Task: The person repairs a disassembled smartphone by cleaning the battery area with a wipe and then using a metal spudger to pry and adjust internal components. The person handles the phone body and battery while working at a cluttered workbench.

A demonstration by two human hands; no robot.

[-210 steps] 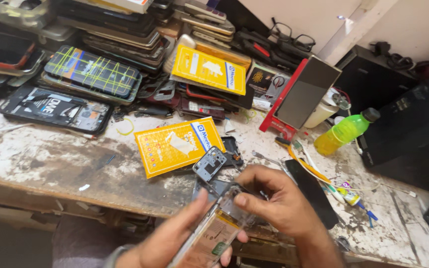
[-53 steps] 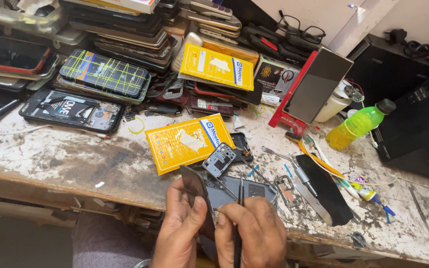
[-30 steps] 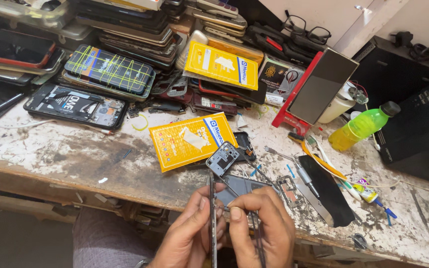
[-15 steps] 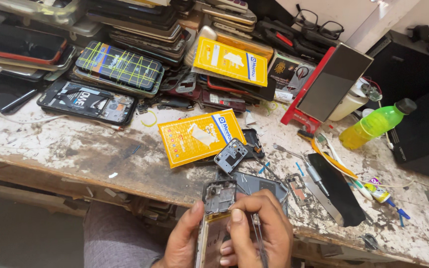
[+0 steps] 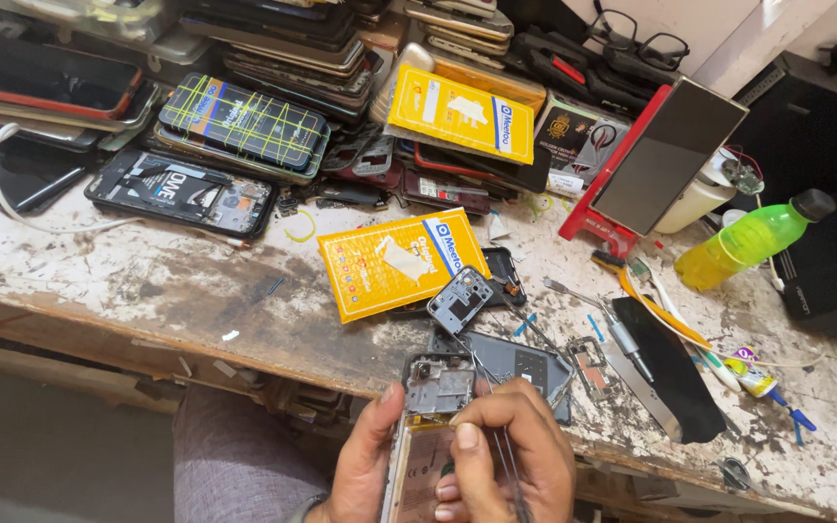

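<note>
My left hand point(image 5: 368, 463) grips an opened phone point(image 5: 434, 389) by its left edge, over the front edge of the workbench; the phone's back is off and its board and camera end show. My right hand point(image 5: 513, 444) lies across the phone, fingers closed on thin metal tweezers point(image 5: 497, 426) whose tips reach up toward the phone's top. Just beyond lie a dark back cover point(image 5: 515, 360) and a small grey frame piece point(image 5: 459, 299).
A yellow flat packet point(image 5: 394, 261) lies mid-bench, another yellow packet point(image 5: 461, 113) behind it. Stacks of phones point(image 5: 244, 121) fill the back left. To the right are a red stand with a screen point(image 5: 661, 160), a green bottle point(image 5: 753, 239), a screwdriver point(image 5: 612, 329) and a black strip point(image 5: 668, 366).
The phone moved from flat on the bench near the back cover to the front edge, held in my left hand. My right hand settled over it with the tweezers.
</note>
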